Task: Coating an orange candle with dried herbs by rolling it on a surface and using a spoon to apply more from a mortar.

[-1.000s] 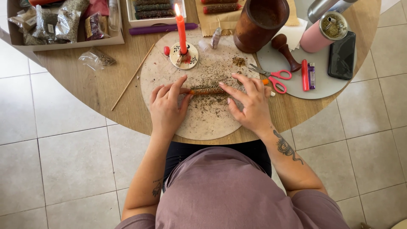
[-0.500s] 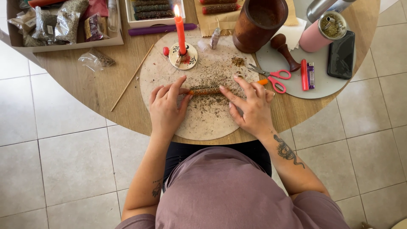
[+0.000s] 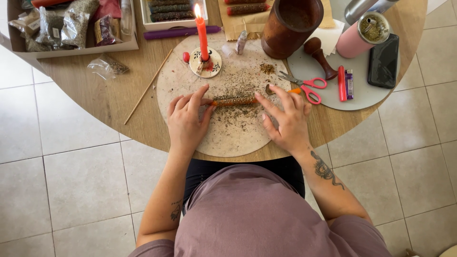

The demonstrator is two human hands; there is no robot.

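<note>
The orange candle [image 3: 234, 100] lies horizontally on the round board [image 3: 190, 71], coated in scattered dried herbs [image 3: 238, 119]. The left hand [image 3: 186, 121] rests spread, fingertips on the candle's left end. The right hand [image 3: 284, 121] is spread, fingertips touching its right end. A lit red candle [image 3: 202, 31] stands behind on the worktop [image 3: 109, 100].

Bare board [image 3: 238, 138] near the body gives passage; lit candle [image 3: 202, 33] and scissors [image 3: 304, 85] obstruct the far side.
</note>
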